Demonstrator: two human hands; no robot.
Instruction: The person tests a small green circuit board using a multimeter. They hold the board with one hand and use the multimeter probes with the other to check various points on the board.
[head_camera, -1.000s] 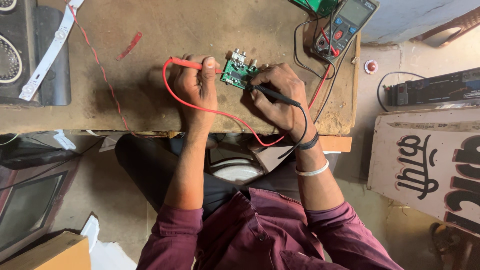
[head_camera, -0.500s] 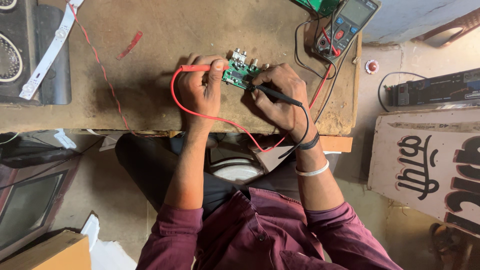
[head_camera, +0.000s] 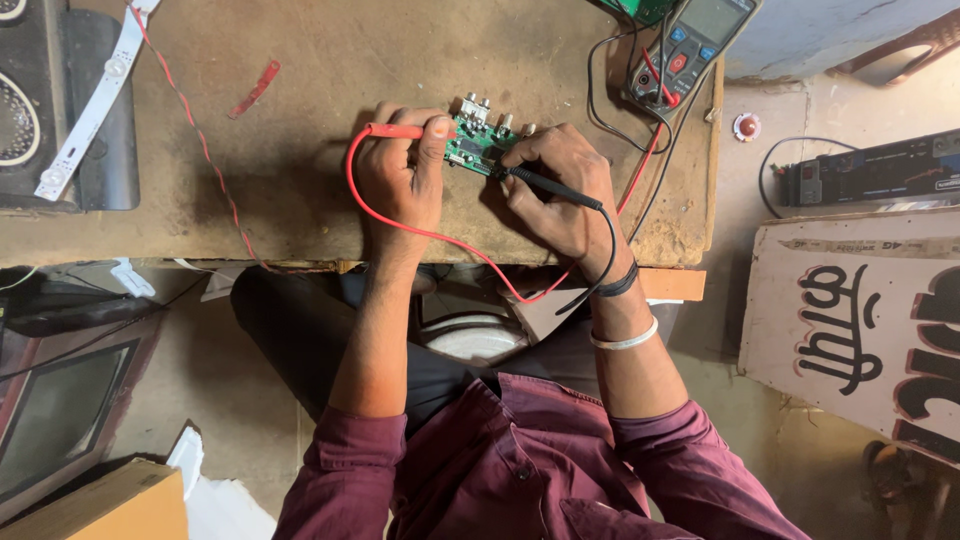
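A small green circuit board (head_camera: 478, 140) with silver jacks lies on the worn wooden bench (head_camera: 300, 200). My left hand (head_camera: 402, 178) grips a red test probe (head_camera: 395, 131), its tip pointing at the board's left side. My right hand (head_camera: 560, 190) holds a black test probe (head_camera: 555, 188) with its tip on the board's right part. Red and black leads loop off the bench edge and run up to a multimeter (head_camera: 690, 50) at the back right of the bench.
A white LED strip (head_camera: 95, 100) and a thin red wire (head_camera: 200, 140) lie on the bench's left, beside a dark panel (head_camera: 60, 110). A black electronic box (head_camera: 870, 170) and a painted signboard (head_camera: 860, 320) sit on the floor to the right. A screen frame (head_camera: 60, 420) is lower left.
My left hand has shifted the red probe slightly right toward the board, and its lead loop moved with it. The right hand and black probe have stayed in place.
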